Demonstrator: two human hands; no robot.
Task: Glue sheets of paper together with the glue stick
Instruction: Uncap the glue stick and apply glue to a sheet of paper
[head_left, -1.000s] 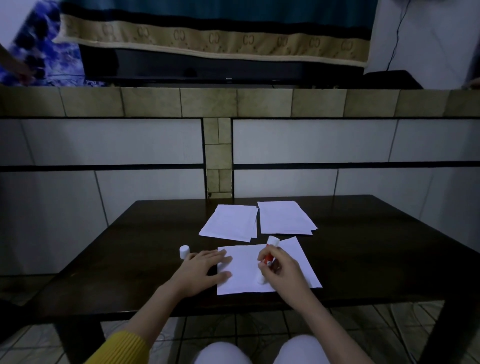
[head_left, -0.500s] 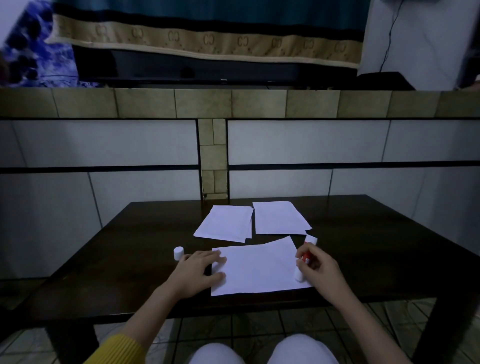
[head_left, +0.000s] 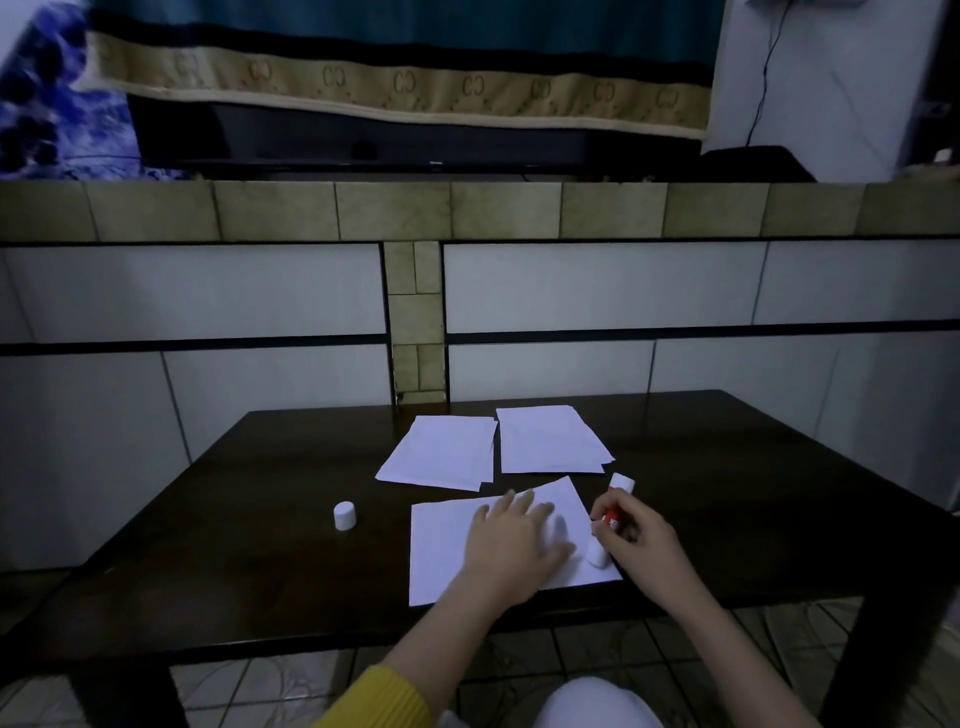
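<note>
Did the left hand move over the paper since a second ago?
Yes. The left hand slid right, away from the white cap, from the near sheet's left edge onto its middle.

Yellow ribbed sleeve (head_left: 382, 699) on left arm — right arm bare.

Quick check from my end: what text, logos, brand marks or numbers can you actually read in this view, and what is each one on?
"CC": interlocked-letter motif repeated along the tan band of the hanging cloth.
White print on the red glue stick held in the right hand: too small and blurred to read.
Small mark on the dark unit under the cloth: unreadable.
Sheets of paper: no print visible.
</note>
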